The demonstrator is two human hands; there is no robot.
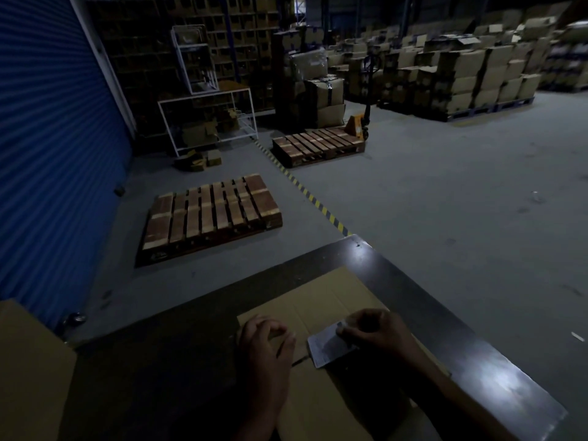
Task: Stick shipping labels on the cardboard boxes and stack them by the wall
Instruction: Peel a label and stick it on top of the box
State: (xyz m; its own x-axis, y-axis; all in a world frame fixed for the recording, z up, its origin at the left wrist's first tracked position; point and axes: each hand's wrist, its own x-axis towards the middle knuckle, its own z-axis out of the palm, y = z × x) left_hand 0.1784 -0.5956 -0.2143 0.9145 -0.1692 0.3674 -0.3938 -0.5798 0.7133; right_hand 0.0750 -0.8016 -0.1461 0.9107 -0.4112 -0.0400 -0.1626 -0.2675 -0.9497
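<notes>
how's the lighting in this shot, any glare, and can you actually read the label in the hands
Head view: very dim overall, the near left almost black. Glare patches shine on the dark table, near its far corner and its right edge. The shipping label, pinched by the right hand on the flat cardboard box, is too dark and soft to read. Wide-angle bending curves the blue shutter.

Both forearms reach up from the lower edge of the view, toward 12 o'clock. The left hand (265, 342) lies palm down, fingers loosely curled inward (whether they grip anything is too dim to tell). The right hand (372, 329), at its 3 o'clock and well apart from it, has fingertips bunched and turned toward 9 o'clock, pinching something thin and flat.
</notes>
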